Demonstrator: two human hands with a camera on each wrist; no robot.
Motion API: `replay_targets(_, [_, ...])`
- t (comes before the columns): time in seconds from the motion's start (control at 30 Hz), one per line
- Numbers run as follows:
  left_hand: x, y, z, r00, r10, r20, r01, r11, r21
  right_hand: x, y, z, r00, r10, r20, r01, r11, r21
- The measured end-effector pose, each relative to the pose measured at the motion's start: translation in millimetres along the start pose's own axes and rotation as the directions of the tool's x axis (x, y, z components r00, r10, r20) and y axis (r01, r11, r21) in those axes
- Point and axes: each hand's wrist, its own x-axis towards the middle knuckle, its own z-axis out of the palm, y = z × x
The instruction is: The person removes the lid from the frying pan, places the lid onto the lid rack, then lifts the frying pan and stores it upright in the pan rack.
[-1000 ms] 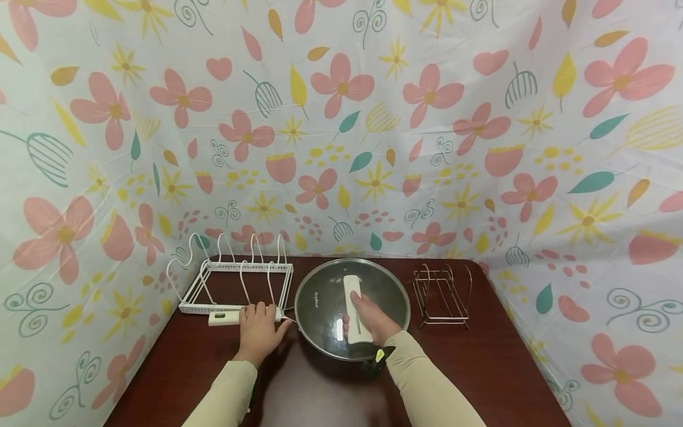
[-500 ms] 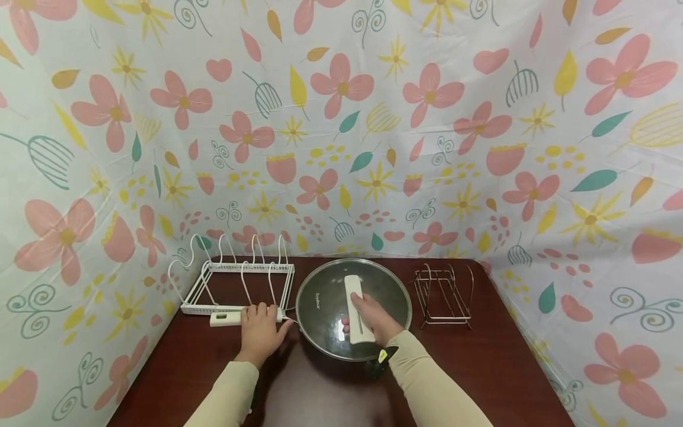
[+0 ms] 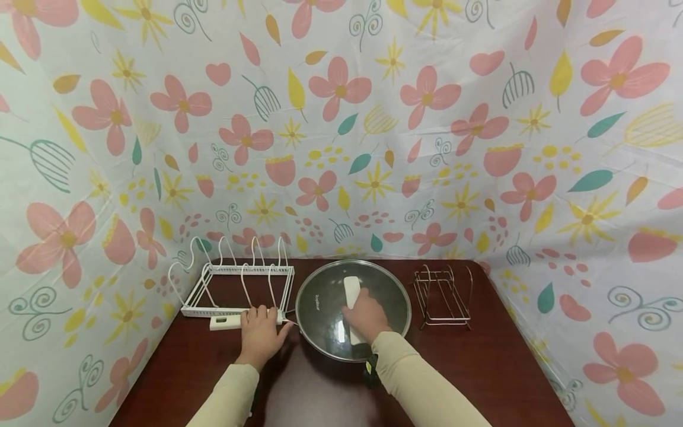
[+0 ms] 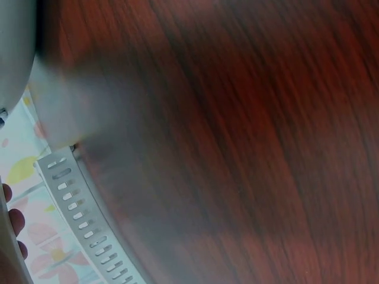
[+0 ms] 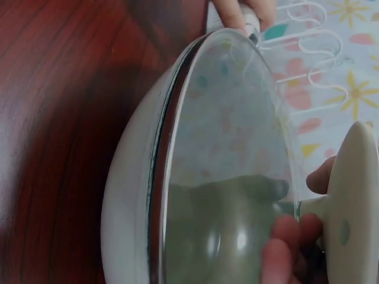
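Observation:
A frying pan (image 5: 127,195) with a pale outer wall sits on the dark red table, covered by a round glass lid (image 3: 325,296). My left hand (image 3: 259,338) grips the pan's cream handle (image 3: 225,322), which points left. On the lid, my right hand (image 3: 368,317) holds the long white lid handle (image 3: 352,286) from its right side. Seen from the right wrist, fingers (image 5: 278,260) curl under that lid handle, close above the glass. The lid's metal rim lies along the pan's edge. In the left wrist view the left hand shows only as a few fingertips (image 4: 16,220).
Behind the pan handle stands a white rack (image 3: 205,311) with tall curved dividers. A small chrome wire rack (image 3: 445,321) stands right of the pan. A flowered cloth (image 3: 341,148) hangs along the back and sides of the wood-grain table (image 3: 320,397).
My right hand has turned on the lid handle, its back now facing up, and the wrist has shifted left. The left hand, pan and lid have stayed in place.

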Motion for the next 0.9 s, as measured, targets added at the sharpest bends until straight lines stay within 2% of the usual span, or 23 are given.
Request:
replay_targets(0.53, [-1.5,0.6,1.1,1.000,-0.007,-0.005,0.007,1.000,-0.004,-2.0,1.3,2.7,1.000,-0.015,-0.007,0.015,0.998,0.059])
replay_targets(0.73, [-1.4,1.1,2.7,0.999,-0.003,-0.037,0.003,1.000,-0.012,5.1,10.3,3.9,0.999,-0.026,0.033,0.019,0.980,0.196])
replay_targets(0.8, [-1.8,1.8,2.2,0.999,-0.006,-0.035,0.006,1.000,-0.016,4.6,10.6,1.8,0.999,-0.028,0.039,0.018,0.970,0.241])
replay_targets(0.9, [-2.8,3.2,0.2,1.000,-0.020,-0.013,0.019,0.999,-0.026,2.4,9.4,-1.1,0.999,-0.035,0.032,0.026,0.967,0.252])
